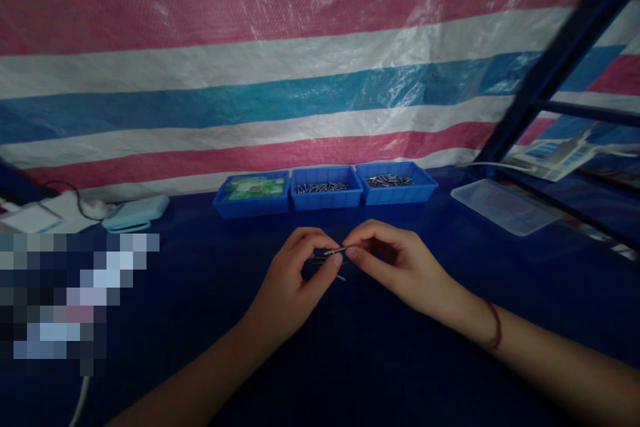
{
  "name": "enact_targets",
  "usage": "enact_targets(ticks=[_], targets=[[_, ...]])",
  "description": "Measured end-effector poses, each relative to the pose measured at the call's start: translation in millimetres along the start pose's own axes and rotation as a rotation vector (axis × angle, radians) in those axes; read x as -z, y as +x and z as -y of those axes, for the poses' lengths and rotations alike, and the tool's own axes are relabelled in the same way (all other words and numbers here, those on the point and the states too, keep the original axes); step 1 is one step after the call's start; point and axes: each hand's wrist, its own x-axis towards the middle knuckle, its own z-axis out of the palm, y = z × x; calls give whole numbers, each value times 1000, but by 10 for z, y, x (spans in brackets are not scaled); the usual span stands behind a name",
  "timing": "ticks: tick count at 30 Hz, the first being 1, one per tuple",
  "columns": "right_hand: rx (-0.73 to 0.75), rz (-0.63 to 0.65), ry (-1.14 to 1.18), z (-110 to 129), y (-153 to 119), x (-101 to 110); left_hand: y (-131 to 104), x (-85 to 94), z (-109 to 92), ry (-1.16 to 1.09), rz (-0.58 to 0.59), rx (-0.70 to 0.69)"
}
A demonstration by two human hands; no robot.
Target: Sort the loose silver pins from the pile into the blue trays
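Note:
My left hand [293, 280] and my right hand [405, 263] meet just above the dark blue table, in front of the bins. A thin, silvery metal pin [334, 251] lies nearly level between them. The thumb and forefinger of my left hand pinch it near its left part. My right fingertips close on its right end and cover that end. Under my left hand, a few more thin metal pins [341, 277] show on the table, partly hidden by the fingers.
Behind my hands stand a blue bin [253, 209] with green-and-white packets and two blue bins [327, 199], [400, 195] of small metal pieces. A clear plastic lid [505, 207] lies at right. At left is a light blue case [137, 212]; striped sheeting [300, 107] hangs behind.

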Motion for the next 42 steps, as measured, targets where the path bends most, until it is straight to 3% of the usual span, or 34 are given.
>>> enact_targets(ticks=[8, 12, 14, 19, 21, 24, 28, 33, 35, 38, 42], targets=[[66, 20, -54, -25, -32, -49, -23, 24, -32, 63, -63, -69], [69, 32, -87, -20, -15, -51, -10, 35, -32, 81, -62, -21], [53, -62, -137, -59, 60, 31, 4, 36, -16, 93, -58, 34], [-2, -539, -542, -315, 398, 510, 49, 41, 79, 202, 28, 45], [-10, -592, -736, -444, 504, 685, 66, 53, 134, 274, 69, 25], [14, -528, -857, -573, 541, 790, 87, 84, 216, 374, 109, 21], [79, -427, -847, -504, 425, 664, 89, 116, 280, 443, 201, -6], [112, 41, -602, -227, 216, 295, 64, 96, 289, 479, 205, -26], [109, 163, -552, -169, 140, 147, 59, 86, 287, 487, 207, -17], [109, 244, -540, -162, 70, -5, 57, 78, 283, 489, 222, 1], [66, 231, -483, -197, 65, -60, 58, 68, 282, 466, 239, 14]])
